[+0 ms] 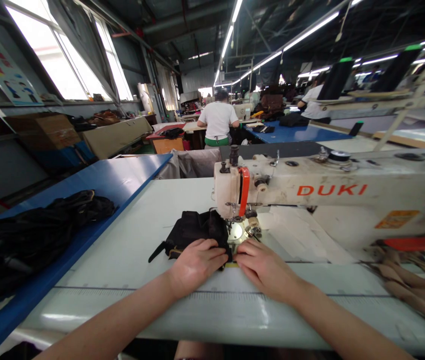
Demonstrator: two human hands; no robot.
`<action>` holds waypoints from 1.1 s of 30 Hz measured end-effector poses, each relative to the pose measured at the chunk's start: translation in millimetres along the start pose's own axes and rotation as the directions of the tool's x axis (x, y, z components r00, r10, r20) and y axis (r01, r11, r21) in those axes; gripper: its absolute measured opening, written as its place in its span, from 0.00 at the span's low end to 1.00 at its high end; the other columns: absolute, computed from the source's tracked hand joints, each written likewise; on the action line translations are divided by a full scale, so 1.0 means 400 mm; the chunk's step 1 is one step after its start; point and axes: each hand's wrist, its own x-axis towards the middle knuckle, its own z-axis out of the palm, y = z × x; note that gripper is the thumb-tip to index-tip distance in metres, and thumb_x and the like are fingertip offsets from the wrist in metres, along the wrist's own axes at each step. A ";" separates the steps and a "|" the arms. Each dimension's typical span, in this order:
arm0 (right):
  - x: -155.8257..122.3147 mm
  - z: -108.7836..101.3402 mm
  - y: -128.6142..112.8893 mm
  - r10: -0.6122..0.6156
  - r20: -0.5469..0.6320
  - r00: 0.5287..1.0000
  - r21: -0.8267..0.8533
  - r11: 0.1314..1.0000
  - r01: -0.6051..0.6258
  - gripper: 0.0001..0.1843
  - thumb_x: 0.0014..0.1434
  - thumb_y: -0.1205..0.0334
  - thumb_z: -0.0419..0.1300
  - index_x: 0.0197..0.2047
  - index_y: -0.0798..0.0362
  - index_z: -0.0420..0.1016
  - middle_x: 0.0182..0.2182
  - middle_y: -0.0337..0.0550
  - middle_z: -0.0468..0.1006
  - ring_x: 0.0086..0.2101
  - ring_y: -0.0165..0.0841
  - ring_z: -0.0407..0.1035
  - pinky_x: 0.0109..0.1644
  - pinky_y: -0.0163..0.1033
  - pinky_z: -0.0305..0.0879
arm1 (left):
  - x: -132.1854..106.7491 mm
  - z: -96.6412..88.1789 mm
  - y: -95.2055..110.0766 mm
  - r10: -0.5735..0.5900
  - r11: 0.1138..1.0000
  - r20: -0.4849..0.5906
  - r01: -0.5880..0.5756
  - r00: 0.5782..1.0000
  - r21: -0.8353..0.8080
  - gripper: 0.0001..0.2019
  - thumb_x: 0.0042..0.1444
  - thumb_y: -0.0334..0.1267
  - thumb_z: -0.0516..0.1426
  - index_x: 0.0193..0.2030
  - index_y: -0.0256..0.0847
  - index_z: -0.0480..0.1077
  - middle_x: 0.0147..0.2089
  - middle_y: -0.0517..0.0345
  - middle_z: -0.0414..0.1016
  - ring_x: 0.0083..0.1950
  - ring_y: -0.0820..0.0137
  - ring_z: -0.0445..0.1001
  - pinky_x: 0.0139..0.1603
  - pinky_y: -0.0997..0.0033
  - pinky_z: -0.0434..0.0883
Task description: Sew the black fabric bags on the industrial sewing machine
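A pouch [195, 227] lies on the desk [176, 192], at the left end of the sewing machine [332, 172]. The left grip [200, 262] rests on the pouch's near side; the right grip [263, 265] is just to its right, before the machine. A ruler scale [212, 295] runs along the desk's front. Further left, a side desk [140, 175] bears a cloth bundle [47, 225]. Behind that stands a box [43, 132]. Beyond the machine is a person [218, 122]; thread spools [338, 80] rise behind the machine, at right.
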 end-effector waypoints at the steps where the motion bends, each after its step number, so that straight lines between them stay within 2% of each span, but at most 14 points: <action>1: 0.000 0.000 0.000 0.006 -0.018 1.000 0.007 1.000 -0.006 0.11 0.62 0.70 0.50 0.38 0.54 0.74 0.34 0.44 0.72 0.39 0.36 0.63 0.45 0.43 0.63 | 0.001 0.000 -0.001 0.004 1.000 0.008 -0.004 1.000 0.002 0.12 0.66 0.36 0.47 0.49 0.39 0.68 0.48 0.55 0.74 0.51 0.67 0.67 0.47 0.65 0.68; 5: 0.004 0.000 -0.004 0.015 -0.063 0.998 0.020 1.000 -0.013 0.12 0.63 0.68 0.50 0.45 0.53 0.73 0.37 0.46 0.73 0.40 0.37 0.64 0.47 0.45 0.63 | 0.007 -0.010 -0.004 0.018 1.000 0.082 -0.019 0.996 0.007 0.13 0.66 0.36 0.46 0.50 0.38 0.67 0.48 0.54 0.74 0.51 0.65 0.67 0.48 0.65 0.68; 9: 0.010 -0.001 -0.010 -0.004 -0.007 1.000 0.010 1.000 0.004 0.12 0.61 0.70 0.51 0.42 0.53 0.74 0.38 0.46 0.73 0.41 0.37 0.64 0.48 0.45 0.63 | 0.020 -0.048 -0.010 0.044 0.998 0.211 -0.036 0.976 -0.044 0.13 0.63 0.33 0.49 0.53 0.39 0.66 0.49 0.54 0.74 0.51 0.65 0.66 0.50 0.66 0.66; 12: 0.009 0.000 -0.009 0.000 0.019 1.000 -0.001 1.000 0.000 0.11 0.61 0.71 0.51 0.42 0.54 0.74 0.38 0.46 0.73 0.42 0.38 0.64 0.49 0.45 0.63 | 0.031 -0.074 -0.017 0.083 0.995 0.268 -0.065 0.960 -0.075 0.15 0.61 0.32 0.52 0.55 0.39 0.65 0.49 0.54 0.74 0.51 0.66 0.67 0.51 0.67 0.66; 16: 0.007 -0.003 -0.006 0.001 0.036 0.999 -0.010 1.000 -0.001 0.13 0.61 0.71 0.51 0.45 0.53 0.73 0.38 0.46 0.73 0.43 0.38 0.63 0.50 0.45 0.62 | 0.035 -0.075 -0.024 0.123 0.992 0.270 -0.117 0.955 -0.040 0.13 0.63 0.34 0.50 0.53 0.38 0.66 0.47 0.53 0.75 0.48 0.66 0.68 0.49 0.68 0.67; 19: 0.008 -0.006 -0.006 -0.003 0.049 0.999 -0.012 1.000 0.004 0.13 0.61 0.71 0.52 0.45 0.53 0.73 0.39 0.45 0.73 0.43 0.38 0.63 0.50 0.45 0.62 | 0.027 -0.066 -0.028 0.137 0.991 0.252 -0.134 0.958 -0.029 0.14 0.64 0.33 0.48 0.55 0.37 0.65 0.49 0.52 0.75 0.50 0.65 0.67 0.49 0.67 0.67; 22: 0.010 -0.007 -0.004 -0.006 0.051 0.999 -0.016 1.000 0.007 0.12 0.61 0.71 0.52 0.44 0.53 0.74 0.39 0.45 0.73 0.43 0.38 0.63 0.50 0.45 0.62 | 0.023 -0.065 -0.034 0.145 0.988 0.224 -0.129 0.964 -0.087 0.15 0.63 0.31 0.49 0.56 0.37 0.64 0.52 0.53 0.73 0.52 0.67 0.67 0.52 0.68 0.66; 26: 0.013 -0.008 -0.002 -0.018 0.069 0.997 -0.019 1.000 0.019 0.12 0.61 0.70 0.51 0.44 0.53 0.74 0.38 0.45 0.73 0.43 0.38 0.63 0.50 0.45 0.62 | 0.030 -0.076 -0.043 0.159 0.981 0.248 -0.125 0.956 -0.147 0.16 0.60 0.29 0.51 0.54 0.38 0.66 0.52 0.54 0.73 0.52 0.68 0.67 0.53 0.70 0.66; 33: 0.013 -0.015 0.000 -0.029 0.061 0.998 -0.005 1.000 0.030 0.12 0.61 0.71 0.51 0.44 0.54 0.74 0.38 0.46 0.73 0.43 0.37 0.63 0.49 0.44 0.62 | 0.028 -0.061 -0.039 0.176 0.984 0.241 -0.177 0.954 -0.016 0.13 0.63 0.32 0.49 0.53 0.37 0.66 0.48 0.53 0.75 0.50 0.67 0.68 0.46 0.71 0.71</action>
